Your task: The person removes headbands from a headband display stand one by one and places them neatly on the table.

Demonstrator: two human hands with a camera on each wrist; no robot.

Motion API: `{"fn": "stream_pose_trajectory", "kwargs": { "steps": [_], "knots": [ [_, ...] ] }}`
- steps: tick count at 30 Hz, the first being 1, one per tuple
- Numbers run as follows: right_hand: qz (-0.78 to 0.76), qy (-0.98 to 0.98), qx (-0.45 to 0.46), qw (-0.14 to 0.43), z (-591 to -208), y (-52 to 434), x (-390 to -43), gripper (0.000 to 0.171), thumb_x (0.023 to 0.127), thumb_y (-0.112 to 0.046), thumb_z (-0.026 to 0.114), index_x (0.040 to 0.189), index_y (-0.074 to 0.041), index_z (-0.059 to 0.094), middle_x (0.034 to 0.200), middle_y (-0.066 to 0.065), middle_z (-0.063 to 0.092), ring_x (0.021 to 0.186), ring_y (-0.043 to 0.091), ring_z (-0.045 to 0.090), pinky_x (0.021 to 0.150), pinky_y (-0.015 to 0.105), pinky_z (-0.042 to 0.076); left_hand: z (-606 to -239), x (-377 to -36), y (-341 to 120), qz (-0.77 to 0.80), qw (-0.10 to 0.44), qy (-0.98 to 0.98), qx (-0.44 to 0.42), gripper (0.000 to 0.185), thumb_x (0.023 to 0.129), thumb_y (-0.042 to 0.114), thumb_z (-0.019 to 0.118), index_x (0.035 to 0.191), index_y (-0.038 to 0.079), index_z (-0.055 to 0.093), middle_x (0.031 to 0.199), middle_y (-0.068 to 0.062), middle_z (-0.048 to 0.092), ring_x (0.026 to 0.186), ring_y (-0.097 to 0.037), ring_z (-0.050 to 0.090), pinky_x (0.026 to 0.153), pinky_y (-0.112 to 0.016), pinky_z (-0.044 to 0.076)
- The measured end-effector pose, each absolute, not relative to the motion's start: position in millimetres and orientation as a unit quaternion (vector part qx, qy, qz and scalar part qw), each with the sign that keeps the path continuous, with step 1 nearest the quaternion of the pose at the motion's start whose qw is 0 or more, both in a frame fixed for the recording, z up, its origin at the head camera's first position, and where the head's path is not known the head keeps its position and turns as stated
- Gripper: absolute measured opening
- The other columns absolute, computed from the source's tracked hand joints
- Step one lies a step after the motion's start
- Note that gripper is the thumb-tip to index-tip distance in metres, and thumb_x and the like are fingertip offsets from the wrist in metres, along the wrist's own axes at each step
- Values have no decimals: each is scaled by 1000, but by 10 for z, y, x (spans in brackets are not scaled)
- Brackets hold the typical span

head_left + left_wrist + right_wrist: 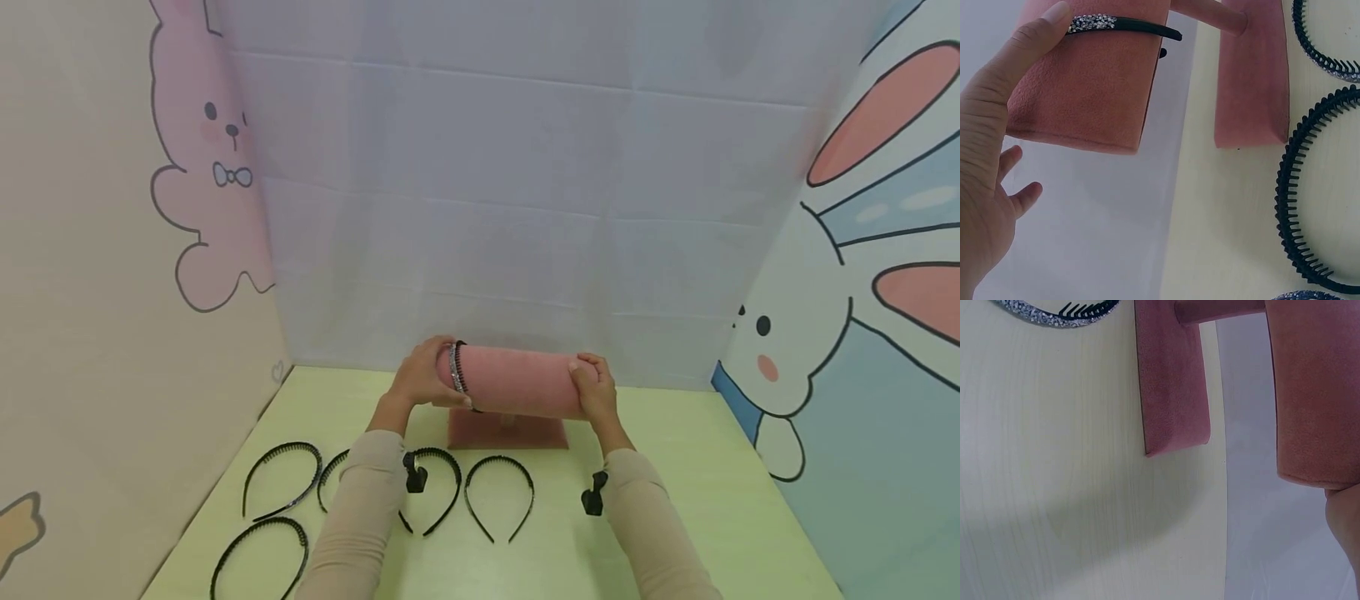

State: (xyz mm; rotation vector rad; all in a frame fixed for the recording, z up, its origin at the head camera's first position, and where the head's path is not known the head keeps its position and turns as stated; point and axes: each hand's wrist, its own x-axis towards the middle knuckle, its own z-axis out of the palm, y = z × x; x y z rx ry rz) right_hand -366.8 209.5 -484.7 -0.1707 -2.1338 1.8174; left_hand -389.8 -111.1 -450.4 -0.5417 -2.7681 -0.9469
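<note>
So the pale yellow-green wooden tabletop [675,500] was the biggest thing in shot, with cartoon bunny panels [862,292] on both sides and a white cloth backdrop [525,167] behind. On the table stood the pink velvet cylinder display stand [517,382] on its square pink base [510,433]. We had both hands on the roll: our left hand [423,375] cupped the left end, thumb pressing on the rhinestone-studded black headband [456,371] slipped over that end, the other fingers loose and spread behind it. Our right hand [592,387] curled round the right end of the roll. In front of the stand lay several black toothed plastic headbands [498,496] in a row, just beside each other, near our beige sleeves [360,517].
</note>
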Motion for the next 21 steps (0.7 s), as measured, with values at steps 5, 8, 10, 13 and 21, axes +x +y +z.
{"fn": "stream_pose_trajectory", "kwargs": {
  "steps": [5, 8, 10, 13, 21],
  "knots": [
    [648, -741, -63, 163, -4870, 2081, -3678, 34, 87, -31, 64, 116, -16, 56, 124, 11, 52, 104, 27, 47, 84, 42, 39, -4486, -3902, -1131, -313, 88, -925, -198, 127, 40, 55, 89, 146, 21, 27, 138, 0, 40, 124, -22, 37, 99, -47, 33],
    [646, -743, -61, 163, -4876, 2080, -3676, 34, 87, -30, 64, 116, -15, 56, 124, 12, 52, 104, 28, 47, 85, 43, 39, -4467, -3905, -1125, -315, 89, -922, -206, 125, 40, 52, 90, 144, 20, 30, 134, 0, 43, 121, -22, 40, 96, -45, 36],
    [645, -744, -62, 165, -4880, 2086, -3676, 33, 87, -30, 65, 116, -16, 57, 124, 12, 52, 104, 28, 47, 85, 44, 39, -4454, -3909, -1119, -317, 85, -922, -208, 120, 40, 50, 91, 141, 19, 34, 132, 0, 45, 118, -22, 42, 95, -44, 37],
    [642, -745, -64, 167, -4881, 2098, -3675, 33, 86, -30, 65, 115, -16, 57, 123, 12, 52, 103, 29, 47, 84, 44, 39, -4439, -3919, -1108, -316, 80, -923, -206, 112, 39, 49, 91, 134, 19, 40, 126, -1, 48, 112, -22, 45, 91, -43, 39],
    [645, -741, -60, 175, -4855, 2084, -3670, 33, 87, -29, 65, 116, -15, 57, 123, 11, 53, 105, 27, 47, 85, 42, 38, -4412, -3945, -1117, -320, 66, -924, -198, 106, 39, 49, 91, 129, 22, 43, 120, -5, 48, 108, -25, 44, 84, -45, 43]
  ]
}}
